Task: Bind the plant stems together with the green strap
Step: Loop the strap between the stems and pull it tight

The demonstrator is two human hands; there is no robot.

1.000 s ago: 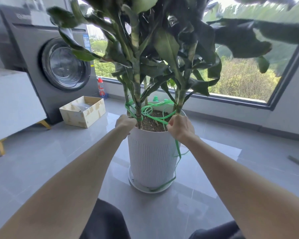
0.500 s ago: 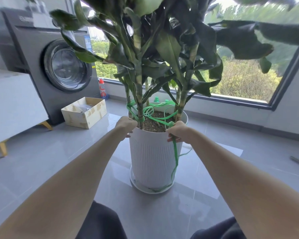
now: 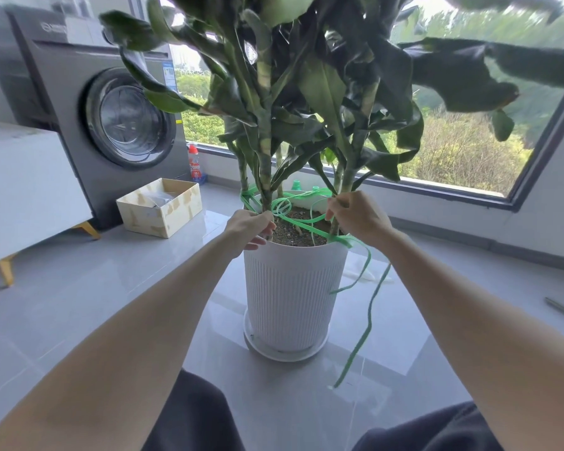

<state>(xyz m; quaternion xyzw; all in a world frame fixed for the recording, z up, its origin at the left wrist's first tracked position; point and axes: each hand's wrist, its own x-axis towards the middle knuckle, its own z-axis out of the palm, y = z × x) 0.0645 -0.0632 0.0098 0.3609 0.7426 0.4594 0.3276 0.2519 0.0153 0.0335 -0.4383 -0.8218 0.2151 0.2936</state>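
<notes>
A tall leafy plant with several stems (image 3: 265, 164) grows from soil in a white ribbed pot (image 3: 290, 294) on the floor in front of me. A thin green strap (image 3: 303, 224) loops loosely around the stem bases and over the soil; its free end (image 3: 365, 327) hangs down the pot's right side to the floor. My left hand (image 3: 249, 227) grips the strap at the pot's left rim, beside a stem. My right hand (image 3: 358, 216) pinches the strap at the right-hand stems, above the rim.
A grey washing machine (image 3: 111, 118) stands at the left, with a small cardboard box (image 3: 160, 208) and a red-capped bottle (image 3: 194, 167) near it. A white cabinet (image 3: 23, 190) is at far left. A window runs behind the plant. The pot sits on a white saucer (image 3: 285, 351).
My right hand has risen from the pot's rim to the right stems, pulling the strap up; the hanging end swung out to the right. My left hand has stayed at the left rim.
</notes>
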